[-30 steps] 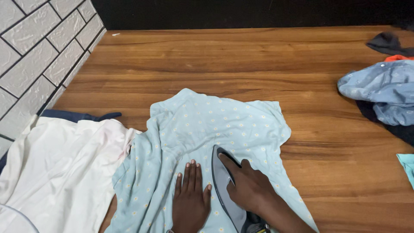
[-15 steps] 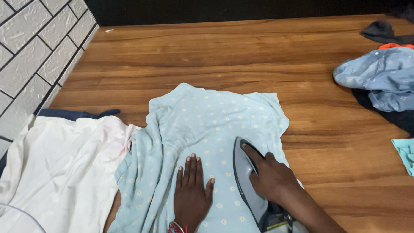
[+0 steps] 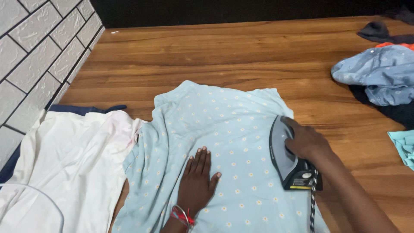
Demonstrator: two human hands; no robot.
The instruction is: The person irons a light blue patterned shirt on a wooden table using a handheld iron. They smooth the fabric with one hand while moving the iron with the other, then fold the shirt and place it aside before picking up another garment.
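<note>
A light blue garment [image 3: 215, 129] with small white flowers lies spread on the wooden table [image 3: 215, 51]. My left hand [image 3: 198, 183] presses flat on the cloth, fingers together and pointing away from me. My right hand [image 3: 306, 140] grips the handle of a dark grey clothes iron [image 3: 286, 157], which rests soleplate down on the garment's right side. The iron's braided cord [image 3: 311, 207] runs back toward me. A red and silver bracelet is on my left wrist.
A white garment [image 3: 64, 164] lies at the left over a dark blue one [image 3: 82, 109], beside a white brick wall [image 3: 34, 56]. A pile of blue, dark and orange clothes [image 3: 379, 73] sits at the right edge. A teal cloth [image 3: 403, 146] is below it.
My right hand has slid the iron to the right and slightly away from me across the garment. My left hand has stayed pressed on the cloth.
</note>
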